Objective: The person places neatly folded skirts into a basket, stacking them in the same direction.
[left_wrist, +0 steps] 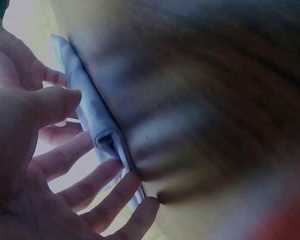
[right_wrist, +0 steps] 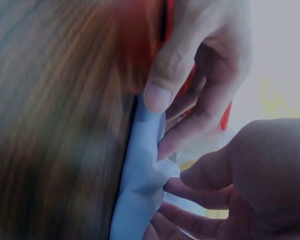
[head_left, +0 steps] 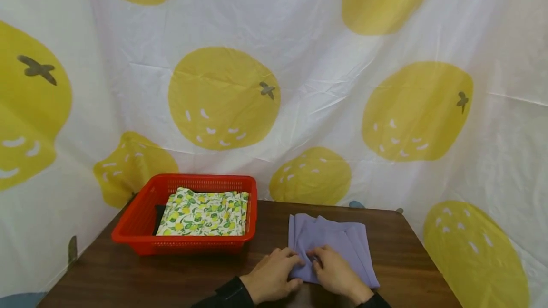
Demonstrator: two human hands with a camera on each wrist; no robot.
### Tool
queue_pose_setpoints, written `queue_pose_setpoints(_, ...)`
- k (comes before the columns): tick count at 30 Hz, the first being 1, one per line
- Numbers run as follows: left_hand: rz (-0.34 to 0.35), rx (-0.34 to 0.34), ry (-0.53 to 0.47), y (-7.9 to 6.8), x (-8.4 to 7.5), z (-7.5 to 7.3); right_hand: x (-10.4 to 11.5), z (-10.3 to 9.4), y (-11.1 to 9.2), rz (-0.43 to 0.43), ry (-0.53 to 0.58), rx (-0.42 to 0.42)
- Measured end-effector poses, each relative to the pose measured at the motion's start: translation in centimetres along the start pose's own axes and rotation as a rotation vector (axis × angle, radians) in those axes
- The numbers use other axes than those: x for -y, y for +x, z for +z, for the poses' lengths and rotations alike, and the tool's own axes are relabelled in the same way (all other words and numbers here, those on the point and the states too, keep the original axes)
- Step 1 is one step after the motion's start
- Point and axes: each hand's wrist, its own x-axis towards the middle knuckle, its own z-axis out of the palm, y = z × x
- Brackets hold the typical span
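A folded lavender cloth (head_left: 342, 236) lies on the dark wooden table, with wrinkles and a small raised fold near its front left. My left hand (head_left: 274, 274) rests at the cloth's front left corner. In the left wrist view its fingers (left_wrist: 105, 187) are spread and fairly straight along the rolled cloth edge (left_wrist: 92, 110), thumb apart from them. My right hand (head_left: 336, 270) lies on the front part of the cloth, its thumb and fingertips touching beside a small bump of fabric (right_wrist: 145, 175) in the right wrist view.
To the left, a red plastic basket (head_left: 188, 246) holds a folded lemon-print cloth (head_left: 203, 213) and something black (head_left: 160, 215) beneath it. Behind the table (head_left: 398, 251) hangs a white curtain (head_left: 317, 61) printed with large yellow fruit.
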Motion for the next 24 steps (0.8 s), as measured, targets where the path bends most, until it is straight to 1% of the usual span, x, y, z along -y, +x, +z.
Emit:
queue_pose_setpoints(5,0.024,-0.027,0.076,-0.9,0.3,-0.4,-0.5,1.0,-0.3,-0.082,-0.012,-0.016)
queue_pose_setpoints(7,0.034,-0.030,0.091,-1.5,0.5,-0.4,0.4,0.9,-0.7,-0.077,0.006,0.007)
queue_pose_setpoints(11,0.020,-0.010,0.107,-2.6,0.7,-0.5,3.0,0.0,-1.5,-0.066,0.033,0.059)
queue_pose_setpoints(13,0.011,-0.002,0.116,-3.2,0.6,-0.7,3.1,0.2,-1.7,-0.084,0.025,0.070)
queue_pose_setpoints(15,0.013,-0.003,0.121,-3.8,0.4,-1.0,3.0,0.6,-1.7,-0.091,0.031,0.088)
queue_pose_setpoints(18,0.020,-0.003,0.110,-4.7,0.4,-1.4,2.2,1.8,-1.7,-0.119,0.043,0.098)
queue_pose_setpoints(19,0.015,0.003,0.102,-5.0,0.5,-1.5,2.3,2.0,-1.8,-0.109,0.051,0.113)
queue_pose_setpoints(24,-0.039,0.058,0.040,-6.6,0.8,-1.9,1.0,4.2,-1.6,-0.171,0.026,0.129)
